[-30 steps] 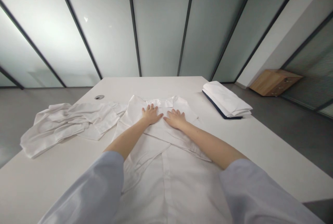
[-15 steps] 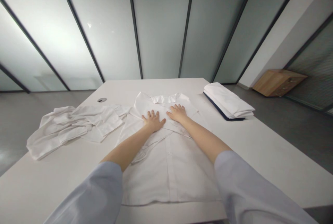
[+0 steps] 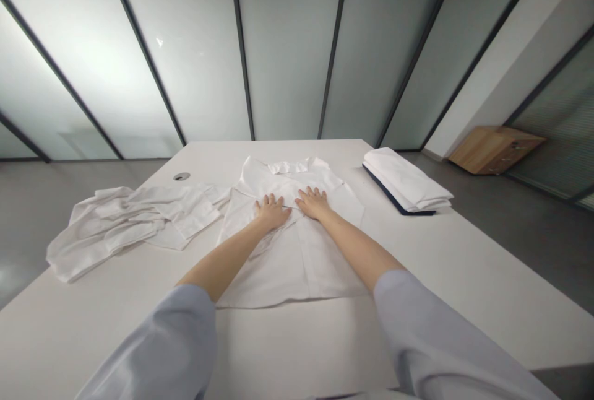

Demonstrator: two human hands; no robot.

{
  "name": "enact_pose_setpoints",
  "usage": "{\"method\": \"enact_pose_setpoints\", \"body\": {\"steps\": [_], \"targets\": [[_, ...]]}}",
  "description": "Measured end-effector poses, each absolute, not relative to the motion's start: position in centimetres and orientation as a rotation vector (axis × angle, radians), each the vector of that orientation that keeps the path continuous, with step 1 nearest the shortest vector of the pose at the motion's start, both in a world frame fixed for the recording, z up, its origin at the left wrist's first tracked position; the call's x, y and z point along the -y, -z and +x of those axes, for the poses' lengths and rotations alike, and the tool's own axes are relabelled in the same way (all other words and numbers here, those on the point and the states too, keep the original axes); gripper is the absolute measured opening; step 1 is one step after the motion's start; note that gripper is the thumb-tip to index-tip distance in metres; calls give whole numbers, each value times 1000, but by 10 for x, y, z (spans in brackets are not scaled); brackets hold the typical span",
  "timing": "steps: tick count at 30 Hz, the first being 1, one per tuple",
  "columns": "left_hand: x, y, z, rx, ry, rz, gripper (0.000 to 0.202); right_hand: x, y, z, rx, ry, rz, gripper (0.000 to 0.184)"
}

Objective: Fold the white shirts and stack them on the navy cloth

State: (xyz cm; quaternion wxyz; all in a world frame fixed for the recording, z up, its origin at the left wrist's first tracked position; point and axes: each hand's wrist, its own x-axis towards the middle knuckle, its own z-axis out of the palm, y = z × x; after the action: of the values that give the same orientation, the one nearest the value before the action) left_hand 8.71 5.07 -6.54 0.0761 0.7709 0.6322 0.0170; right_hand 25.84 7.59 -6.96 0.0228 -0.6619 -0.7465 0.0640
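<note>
We lay our left hand point(image 3: 271, 212) and right hand point(image 3: 314, 203) flat, just apart, smoothing the folded white shirt point(image 3: 320, 270) mid-way across the worktop point(image 3: 297, 350); its near hem lies flat, unfolded.

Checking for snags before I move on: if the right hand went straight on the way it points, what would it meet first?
Resting on the white shirt, the right hand would probably meet the shirt's collar first, though depth is hard to judge from this view.
</note>
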Motion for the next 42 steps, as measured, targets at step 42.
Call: {"method": "enact_pose_setpoints", "body": {"steps": [42], "targets": [[-17, 57, 66, -1775, -366, 2685, 27, 3, 64, 284, 2304, 87, -1881, 41]]}}
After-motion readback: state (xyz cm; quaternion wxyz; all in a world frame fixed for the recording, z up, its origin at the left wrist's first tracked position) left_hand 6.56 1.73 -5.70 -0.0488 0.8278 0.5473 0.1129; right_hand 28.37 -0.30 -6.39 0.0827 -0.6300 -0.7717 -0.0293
